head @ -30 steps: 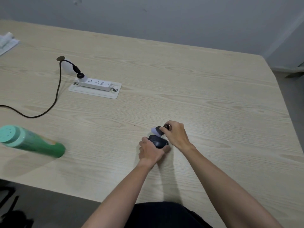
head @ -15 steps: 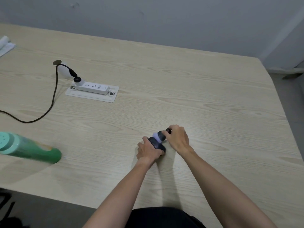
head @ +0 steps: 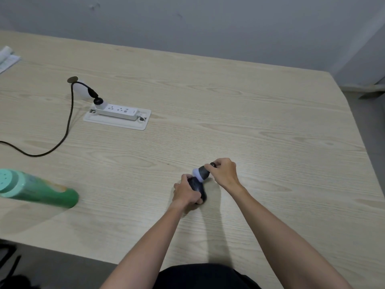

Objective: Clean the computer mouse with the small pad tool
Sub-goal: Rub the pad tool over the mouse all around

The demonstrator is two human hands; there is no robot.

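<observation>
Gripping black computer mouse [head: 196, 185], left hand [head: 186, 192] fingers wrapped around body, mouse on wooden table [head: 250, 126], near front edge. Right hand [head: 224, 173] fingers closed on small pad tool [head: 201, 173]; white pad end touching mouse's far end. Green bottle [head: 39, 189] lying well left.

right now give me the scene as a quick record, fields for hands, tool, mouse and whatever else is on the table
left hand: left hand grips the computer mouse, holding it on the table
right hand: right hand holds the small pad tool by its dark handle
tool contact: pale pad end pressed against the mouse's far end
other items: green bottle lying on its side at left; white power strip with a black cable plugged in
far left edge: white papers, partly cut off
</observation>
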